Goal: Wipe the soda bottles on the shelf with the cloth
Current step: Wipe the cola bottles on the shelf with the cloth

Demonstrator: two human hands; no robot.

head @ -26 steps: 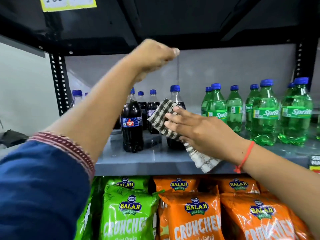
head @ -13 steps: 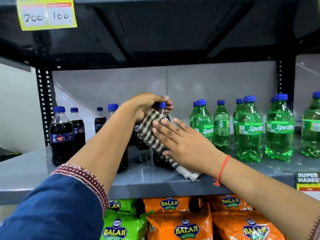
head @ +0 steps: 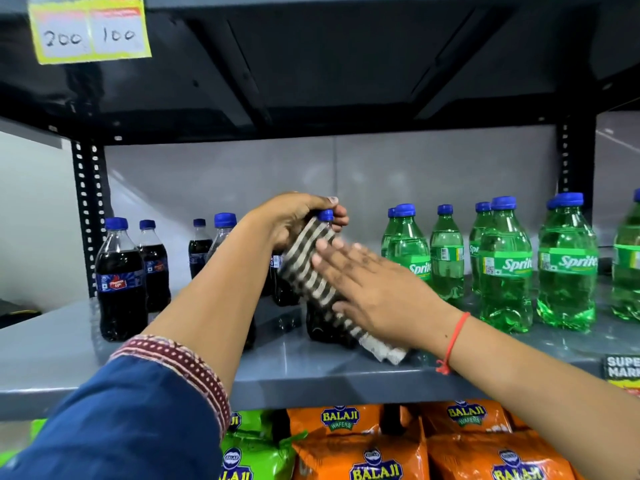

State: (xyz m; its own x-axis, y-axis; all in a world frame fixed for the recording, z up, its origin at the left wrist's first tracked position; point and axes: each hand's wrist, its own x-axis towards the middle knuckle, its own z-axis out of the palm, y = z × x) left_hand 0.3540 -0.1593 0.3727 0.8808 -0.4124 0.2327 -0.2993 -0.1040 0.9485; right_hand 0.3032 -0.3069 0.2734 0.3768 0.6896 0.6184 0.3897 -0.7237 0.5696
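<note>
A dark cola bottle [head: 323, 327] with a blue cap stands upright at the middle of the grey shelf [head: 311, 372]. My left hand [head: 294, 220] grips its neck just under the cap. A black-and-white checked cloth [head: 311, 275] drapes down the bottle's front to the shelf. My right hand [head: 374, 289] lies flat on the cloth with fingers spread, pressing it against the bottle. Other cola bottles [head: 119, 282] stand at the left. Green Sprite bottles [head: 505, 268] stand in rows at the right.
A black upper shelf [head: 311, 81] hangs low overhead with a yellow price tag [head: 90, 29]. Perforated black uprights [head: 86, 216] frame the bay. Orange and green wafer bags [head: 356, 445] fill the shelf below. A store label [head: 621, 368] sits on the shelf edge at right.
My left hand came down from high up and closed on the cola bottle's neck. My right hand slid down the bottle with the cloth under it. The view shifted upward.
</note>
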